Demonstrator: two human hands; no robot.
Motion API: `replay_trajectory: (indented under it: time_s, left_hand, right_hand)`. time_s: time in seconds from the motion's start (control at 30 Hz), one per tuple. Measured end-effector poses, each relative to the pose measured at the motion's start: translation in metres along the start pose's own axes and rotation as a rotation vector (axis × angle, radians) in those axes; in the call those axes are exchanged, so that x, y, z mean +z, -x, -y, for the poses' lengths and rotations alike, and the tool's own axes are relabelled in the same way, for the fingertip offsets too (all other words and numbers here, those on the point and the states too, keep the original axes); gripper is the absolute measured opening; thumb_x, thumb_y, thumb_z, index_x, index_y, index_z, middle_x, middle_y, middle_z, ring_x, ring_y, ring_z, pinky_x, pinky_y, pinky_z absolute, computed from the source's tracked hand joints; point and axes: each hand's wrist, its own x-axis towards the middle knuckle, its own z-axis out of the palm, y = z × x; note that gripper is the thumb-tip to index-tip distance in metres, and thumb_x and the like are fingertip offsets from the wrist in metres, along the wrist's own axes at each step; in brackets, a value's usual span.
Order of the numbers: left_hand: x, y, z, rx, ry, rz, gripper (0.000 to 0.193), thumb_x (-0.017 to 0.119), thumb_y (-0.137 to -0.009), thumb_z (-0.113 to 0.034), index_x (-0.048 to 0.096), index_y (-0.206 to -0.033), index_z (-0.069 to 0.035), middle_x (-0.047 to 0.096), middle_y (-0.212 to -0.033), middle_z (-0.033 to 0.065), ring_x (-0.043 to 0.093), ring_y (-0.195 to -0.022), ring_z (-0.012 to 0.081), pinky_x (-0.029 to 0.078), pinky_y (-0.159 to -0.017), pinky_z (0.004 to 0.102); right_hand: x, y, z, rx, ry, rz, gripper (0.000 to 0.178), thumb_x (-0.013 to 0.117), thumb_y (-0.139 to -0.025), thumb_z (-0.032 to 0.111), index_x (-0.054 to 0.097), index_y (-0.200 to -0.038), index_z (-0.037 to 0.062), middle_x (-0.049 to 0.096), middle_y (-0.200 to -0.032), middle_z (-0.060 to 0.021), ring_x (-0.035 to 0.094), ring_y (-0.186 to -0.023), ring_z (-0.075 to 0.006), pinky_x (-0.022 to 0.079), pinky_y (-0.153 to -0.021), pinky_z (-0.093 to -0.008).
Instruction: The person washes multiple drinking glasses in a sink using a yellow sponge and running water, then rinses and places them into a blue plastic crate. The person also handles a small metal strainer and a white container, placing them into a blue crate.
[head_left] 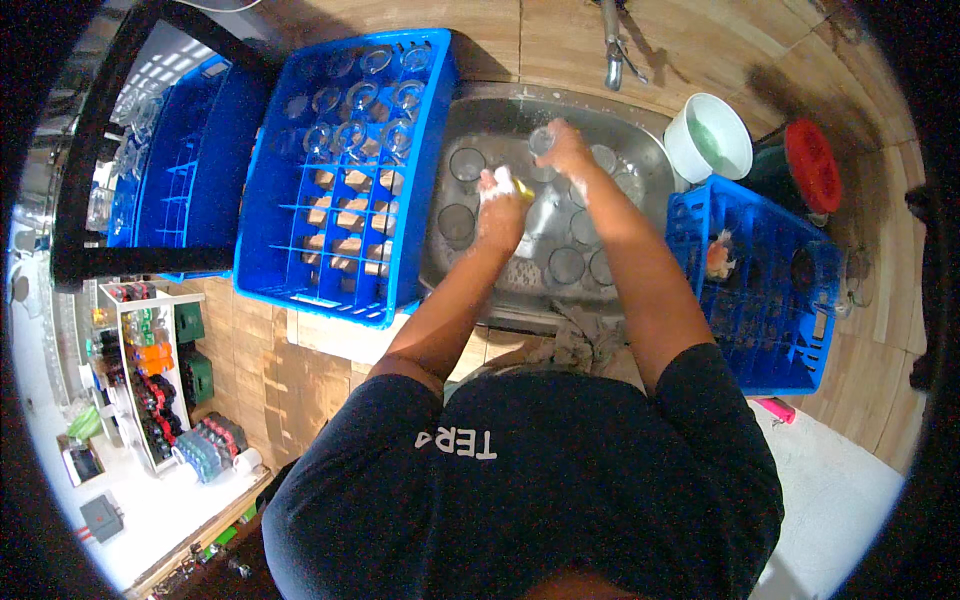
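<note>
Suds cover my left hand (503, 208), which is closed on a yellow sponge (523, 190) above the left part of the steel sink (510, 112). My right hand (568, 150) grips a clear drinking glass (542, 140) near the far side of the basin, a short way beyond the sponge. The glass and sponge are apart. Several more glasses stand in the sink around both hands, among them one glass (467, 164) to the left and another glass (566, 265) toward the near edge.
Left of the sink, a blue divided crate (428, 200) holds clear glasses in its far rows. Another blue crate (825, 350) stands at right, near a white bucket (680, 145) and a red-topped container (812, 165). A tap (613, 60) juts out behind; a cloth (578, 342) lies at the front edge.
</note>
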Motion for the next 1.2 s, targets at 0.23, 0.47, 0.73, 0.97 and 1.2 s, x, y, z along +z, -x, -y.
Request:
replay_trajectory:
  time_s: [0.23,0.47,0.73,0.97,1.2]
  left_hand:
    - [0.037,-0.009,0.022,0.050,-0.268,0.218,0.020,0.052,-0.079,-0.012,0.063,-0.093,-0.002,0.057,-0.106,0.0165,0.054,-0.100,0.0295,0.042,-0.088,0.0341]
    - [-0.035,-0.005,-0.024,0.162,-0.397,0.080,0.015,0.055,-0.076,-0.013,0.066,-0.086,-0.010,0.066,-0.085,0.0075,0.060,-0.091,0.0222,0.039,-0.082,0.0372]
    - [-0.073,-0.003,-0.068,0.070,0.697,0.283,0.022,0.046,-0.085,-0.015,0.058,-0.101,-0.006,0.061,-0.093,0.0143,0.054,-0.098,0.0287,0.041,-0.088,0.0426]
    - [0.004,-0.052,-0.059,0.197,0.269,0.235,0.027,0.055,-0.078,-0.015,0.060,-0.101,-0.001,0.063,-0.096,0.0198,0.063,-0.086,0.0342,0.050,-0.072,0.0405]
    - [0.068,-0.116,-0.056,0.805,-0.059,0.139,0.030,0.051,-0.082,-0.018,0.060,-0.104,0.000,0.061,-0.103,0.0217,0.062,-0.091,0.0322,0.050,-0.077,0.0391]
  right_hand:
    - [0.014,0.013,-0.004,0.061,0.214,-0.017,0.063,0.064,-0.074,0.011,0.035,-0.131,0.0040,0.038,-0.132,-0.0251,0.040,-0.122,-0.0363,0.036,-0.101,-0.0409]
    - [0.012,0.066,0.022,0.282,-0.524,0.034,0.042,0.056,-0.083,0.033,0.050,-0.116,0.0080,0.061,-0.105,-0.0126,0.059,-0.093,-0.0306,0.047,-0.081,-0.0402]
    - [-0.013,0.098,0.038,0.413,-1.936,0.211,0.043,0.059,-0.080,0.050,0.060,-0.098,0.0106,0.064,-0.091,-0.0077,0.061,-0.081,-0.0225,0.050,-0.075,-0.0358]
    - [-0.020,0.086,0.039,0.395,-1.638,-0.213,0.065,0.073,-0.071,0.038,0.051,-0.117,-0.0021,0.056,-0.114,-0.0131,0.055,-0.100,-0.0274,0.043,-0.086,-0.0397]
    - [-0.029,0.077,0.025,0.458,-1.565,-0.349,0.069,0.074,-0.068,0.042,0.051,-0.117,-0.0010,0.056,-0.114,-0.0128,0.056,-0.098,-0.0286,0.044,-0.082,-0.0370]
